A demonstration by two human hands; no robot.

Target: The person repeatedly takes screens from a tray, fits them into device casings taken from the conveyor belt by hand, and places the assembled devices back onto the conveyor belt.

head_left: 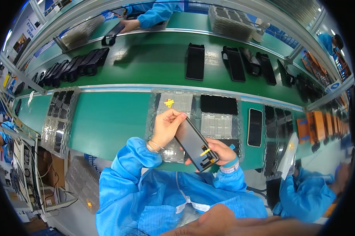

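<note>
My left hand pinches the upper end of a phone screen between thumb and fingers. My right hand is closed around its lower right side. The screen is tilted, its grey face up, with black parts and a yellow strip near the lower end. Below it lies a clear plastic tray with compartments, one holding a black panel. Small yellow pieces lie in the tray's upper left compartment. To the right rests a phone with a light frame.
Another tray stands at the left. Beyond a metal rail, black devices line the green belt. Across it, a person's hand holds a dark device. At the right are orange holders and another person's blue sleeve.
</note>
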